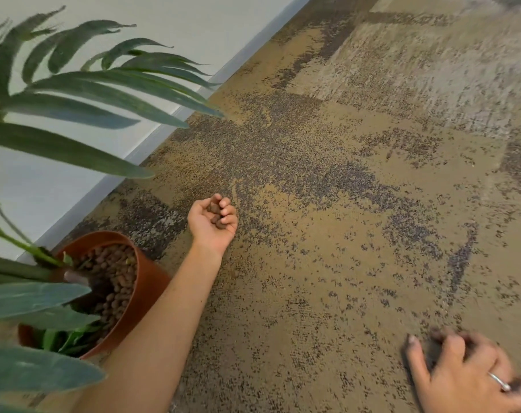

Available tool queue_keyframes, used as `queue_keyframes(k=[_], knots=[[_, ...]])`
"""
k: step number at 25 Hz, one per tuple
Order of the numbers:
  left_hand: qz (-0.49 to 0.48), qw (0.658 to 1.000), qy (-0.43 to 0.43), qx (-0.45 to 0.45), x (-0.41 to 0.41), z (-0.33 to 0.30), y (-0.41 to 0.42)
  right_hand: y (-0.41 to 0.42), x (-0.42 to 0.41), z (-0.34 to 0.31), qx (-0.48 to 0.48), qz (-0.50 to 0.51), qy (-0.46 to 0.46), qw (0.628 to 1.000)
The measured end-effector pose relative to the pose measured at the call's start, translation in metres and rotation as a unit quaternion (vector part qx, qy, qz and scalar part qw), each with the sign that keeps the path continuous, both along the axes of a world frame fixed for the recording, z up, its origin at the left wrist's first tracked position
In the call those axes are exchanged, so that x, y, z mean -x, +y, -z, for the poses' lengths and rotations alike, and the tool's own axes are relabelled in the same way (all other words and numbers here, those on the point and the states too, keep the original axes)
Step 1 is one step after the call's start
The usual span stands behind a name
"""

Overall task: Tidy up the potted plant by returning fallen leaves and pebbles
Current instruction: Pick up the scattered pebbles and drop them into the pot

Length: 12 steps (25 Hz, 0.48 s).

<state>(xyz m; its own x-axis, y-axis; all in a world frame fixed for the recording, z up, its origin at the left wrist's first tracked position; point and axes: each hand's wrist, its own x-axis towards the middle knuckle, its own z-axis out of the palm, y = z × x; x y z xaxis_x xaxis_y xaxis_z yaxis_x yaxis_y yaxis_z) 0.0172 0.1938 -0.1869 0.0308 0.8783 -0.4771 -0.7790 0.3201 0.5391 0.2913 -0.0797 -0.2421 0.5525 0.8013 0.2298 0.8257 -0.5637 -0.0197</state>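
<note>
Cupping a few brown pebbles (216, 215) palm up, the left hand (213, 223) rests on the carpet (328, 248) just right of the one terracotta pot (147, 286). They look light, hard and apt to roll, so scooping suits them. The right hand (462, 377), near right, curls downward, blurred; whether it grips anything I cannot tell. No loose pebbles or leaves show on the floor.

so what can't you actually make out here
- Right hand, head view: motion blur; whatever its fingers close on cannot be told.
- Left hand: curled fingers hide most of the pebbles in its grip.
- Pot: leaves cover its near side; fallen leaves inside only partly visible.
</note>
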Motion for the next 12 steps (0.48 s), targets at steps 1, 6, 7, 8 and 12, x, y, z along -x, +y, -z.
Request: queue_keyframes(k=[1,6,7,8,12], knots=[[0.011,0.999,0.039,0.025,0.003,-0.001,-0.005,-0.001,0.001,-0.001,-0.001,0.004,-0.001,1.000],[0.133,0.892,0.427,0.067,0.024,-0.002,-0.045,-0.007,-0.001,0.001,0.011,-0.001,-0.017,1.000],[0.166,0.828,0.533,0.049,0.028,0.000,-0.056,-0.008,-0.001,0.002,0.011,-0.003,-0.017,1.000],[0.200,0.746,0.635,0.025,0.029,0.003,-0.069,-0.007,0.001,0.002,0.011,-0.005,-0.013,1.000],[0.259,0.492,0.831,-0.035,0.020,0.023,-0.114,-0.010,-0.001,0.002,0.013,-0.005,0.025,1.000]])
